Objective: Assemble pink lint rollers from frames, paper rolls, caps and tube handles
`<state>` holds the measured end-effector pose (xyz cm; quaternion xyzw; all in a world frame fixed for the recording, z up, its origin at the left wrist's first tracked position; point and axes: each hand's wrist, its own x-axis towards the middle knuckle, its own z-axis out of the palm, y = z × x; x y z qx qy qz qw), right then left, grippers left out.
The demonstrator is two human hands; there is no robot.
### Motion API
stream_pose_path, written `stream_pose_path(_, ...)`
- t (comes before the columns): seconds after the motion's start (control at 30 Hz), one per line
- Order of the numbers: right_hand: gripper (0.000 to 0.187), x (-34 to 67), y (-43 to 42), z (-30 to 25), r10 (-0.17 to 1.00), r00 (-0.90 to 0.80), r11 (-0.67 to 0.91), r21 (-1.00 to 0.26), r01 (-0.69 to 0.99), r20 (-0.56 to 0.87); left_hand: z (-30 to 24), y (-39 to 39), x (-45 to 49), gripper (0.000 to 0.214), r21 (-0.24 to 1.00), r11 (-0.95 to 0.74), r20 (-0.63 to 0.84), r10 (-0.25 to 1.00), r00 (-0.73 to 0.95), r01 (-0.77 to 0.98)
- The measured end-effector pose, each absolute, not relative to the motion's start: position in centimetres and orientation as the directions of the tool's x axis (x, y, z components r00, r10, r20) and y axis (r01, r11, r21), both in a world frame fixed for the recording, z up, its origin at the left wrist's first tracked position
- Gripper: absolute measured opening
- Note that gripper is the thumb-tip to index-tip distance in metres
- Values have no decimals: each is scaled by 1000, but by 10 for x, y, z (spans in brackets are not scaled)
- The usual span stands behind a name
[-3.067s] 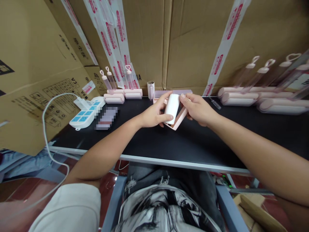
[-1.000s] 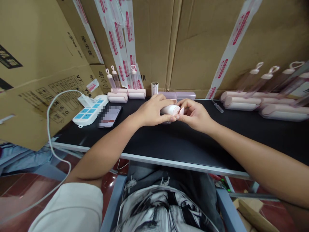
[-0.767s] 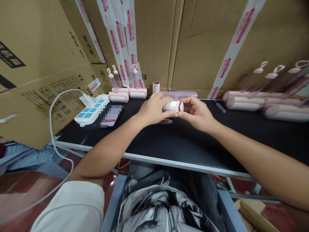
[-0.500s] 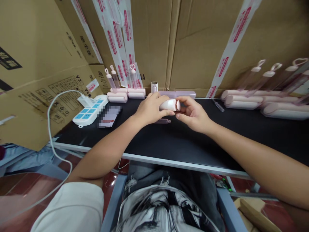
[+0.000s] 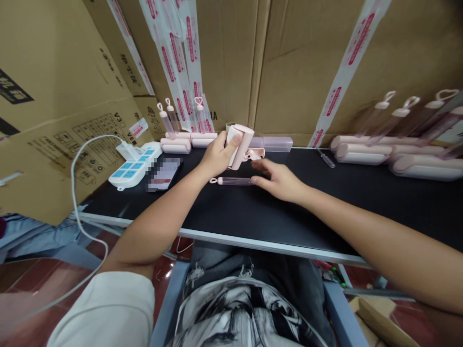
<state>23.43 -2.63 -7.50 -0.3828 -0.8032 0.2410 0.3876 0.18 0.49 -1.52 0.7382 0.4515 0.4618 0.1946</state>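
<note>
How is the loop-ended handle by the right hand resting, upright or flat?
Flat: the loop-ended handle lies sideways along the black tabletop, not standing.

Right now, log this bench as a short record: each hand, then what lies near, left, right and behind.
left hand: holds pink-and-white cylinder, tilted
right hand: open, at the right end of clear tube; contact unclear
near: small pink part, lavender case
left: power strip, phone
right: pink-and-white units
behind: cardboard
</note>
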Motion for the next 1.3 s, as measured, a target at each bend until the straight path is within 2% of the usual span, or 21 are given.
stream_pose_path(0.1, 29, 226, -26, -82, 745, -538, 665, -497, 557, 394, -16, 5, 6, 70, 843, -423, 408, 905, 118, 333)
stream_pose_path(0.17, 16, 222, -26, -83, 733, -552, 679, -474, 561, 397, -15, 3, 9, 75, 903, -345, 323, 938, 127, 254)
stream_pose_path(0.27, 19, 223, -27, -78, 767, -464, 637, -614, 466, 443, -13, 0, 13, 77, 930, -311, 290, 948, 128, 196)
stream_pose_path(0.37, 32, 229, -31, -66, 801, -321, 579, -792, 193, 506, -11, -2, 13, 80, 941, -288, 265, 953, 146, 176)
stream_pose_path(0.47, 41, 233, -39, -53, 826, -229, 530, -848, 3, 515, -9, -6, 14, 85, 958, -240, 210, 959, 192, 153)
stream_pose_path(0.5, 41, 234, -42, -49, 830, -220, 527, -850, 8, 513, -9, -7, 15, 85, 961, -234, 203, 958, 201, 147)
stream_pose_path(0.57, 38, 236, -47, -44, 813, -237, 568, -813, 126, 531, -9, -10, 16, 86, 962, -230, 195, 956, 218, 146)
stream_pose_path(0.67, 31, 237, -52, -42, 751, -283, 659, -662, 357, 596, -13, -12, 18, 85, 955, -244, 197, 946, 256, 169)
stream_pose_path(0.73, 28, 237, -53, -42, 734, -302, 675, -599, 431, 609, -17, -10, 17, 82, 943, -275, 218, 935, 278, 185)
stream_pose_path(1.0, 31, 237, -52, -42, 744, -402, 667, -555, 497, 534, -23, -8, 16, 77, 890, -404, 323, 886, 334, 210)
stream_pose_path(1.13, 33, 237, -51, -38, 772, -439, 635, -596, 491, 460, -20, -12, 15, 76, 872, -441, 340, 858, 384, 213)
stream_pose_path(1.3, 32, 236, -53, -33, 757, -495, 646, -604, 466, 428, -22, -2, 9, 75, 805, -573, 430, 741, 516, 152)
